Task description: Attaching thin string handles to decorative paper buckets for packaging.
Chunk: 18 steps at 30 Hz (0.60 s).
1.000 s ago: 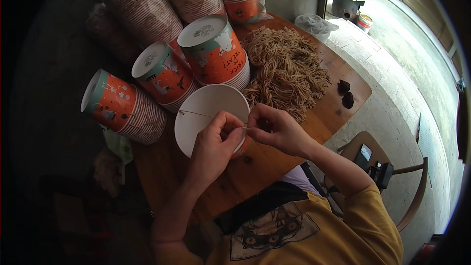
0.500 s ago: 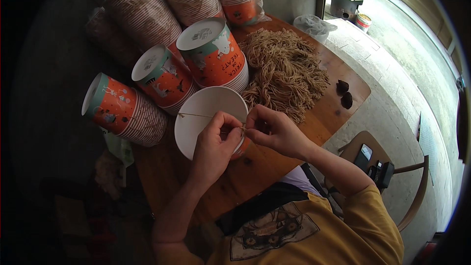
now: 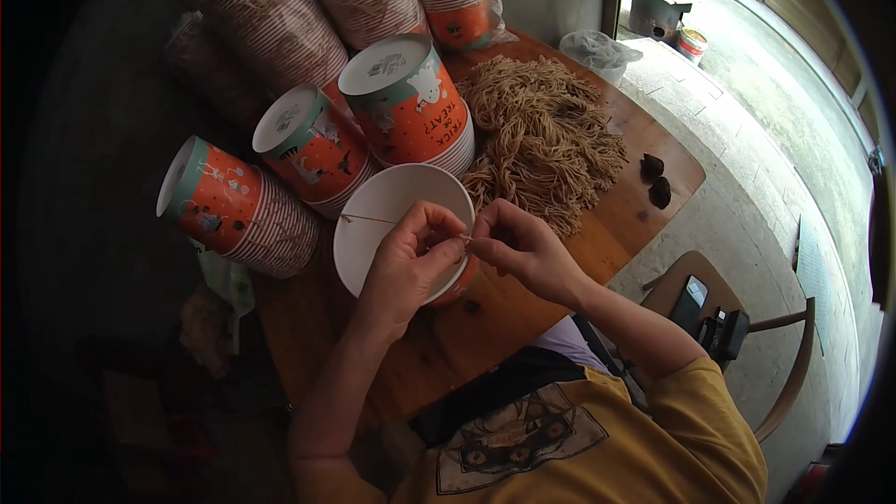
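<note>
An orange paper bucket with a white inside stands mouth up on the table in front of me. A thin tan cord runs from its left wall across the mouth to my fingers. My left hand is over the bucket's right part, thumb and fingers pinched on the cord. At the right rim, my right hand pinches the cord's end between thumb and forefinger. The fingertips of both hands nearly meet there, and they hide how the cord passes at that rim.
Upside-down stacks of orange and green buckets stand behind and left; bagged stacks are farther back. A heap of tan cords covers the table's far right, beside two dark pieces. A chair holding a phone is at right.
My fingers have shifted slightly at the right rim, the right hand's fingertips drawing a little closer in. The bucket and cord remain in nearly the same place.
</note>
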### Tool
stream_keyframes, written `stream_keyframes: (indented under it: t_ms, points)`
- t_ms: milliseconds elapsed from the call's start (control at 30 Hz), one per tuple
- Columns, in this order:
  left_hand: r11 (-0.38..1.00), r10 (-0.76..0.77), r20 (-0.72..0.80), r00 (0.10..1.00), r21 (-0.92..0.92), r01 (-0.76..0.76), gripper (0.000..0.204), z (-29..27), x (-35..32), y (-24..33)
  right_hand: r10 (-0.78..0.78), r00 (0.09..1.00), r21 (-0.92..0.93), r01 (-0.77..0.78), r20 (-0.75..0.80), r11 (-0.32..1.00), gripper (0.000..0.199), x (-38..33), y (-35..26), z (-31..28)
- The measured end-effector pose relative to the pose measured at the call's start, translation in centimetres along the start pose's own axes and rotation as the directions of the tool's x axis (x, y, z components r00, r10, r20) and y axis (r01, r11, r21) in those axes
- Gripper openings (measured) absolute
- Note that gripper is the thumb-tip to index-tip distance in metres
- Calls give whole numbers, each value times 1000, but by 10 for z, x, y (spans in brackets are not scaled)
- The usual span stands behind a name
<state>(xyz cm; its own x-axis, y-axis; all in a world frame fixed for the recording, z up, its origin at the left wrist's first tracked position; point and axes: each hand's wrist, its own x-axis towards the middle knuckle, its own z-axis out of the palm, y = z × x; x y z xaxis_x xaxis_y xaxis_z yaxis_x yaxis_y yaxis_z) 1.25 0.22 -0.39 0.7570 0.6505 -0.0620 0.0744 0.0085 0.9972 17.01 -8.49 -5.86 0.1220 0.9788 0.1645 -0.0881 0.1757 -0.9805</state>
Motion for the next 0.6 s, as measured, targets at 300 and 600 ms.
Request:
stream_keyframes:
  t_ms: [300,600]
  points:
    - [911,-139,154,978,-368,187,11,-13,11,-7,48,999,83,-46,-23,995,14,-2,1,2]
    - [954,-101,86,991,-273,121,15,-5,9,-3,-483,872,-599,347,-76,721,14,-2,-7,6]
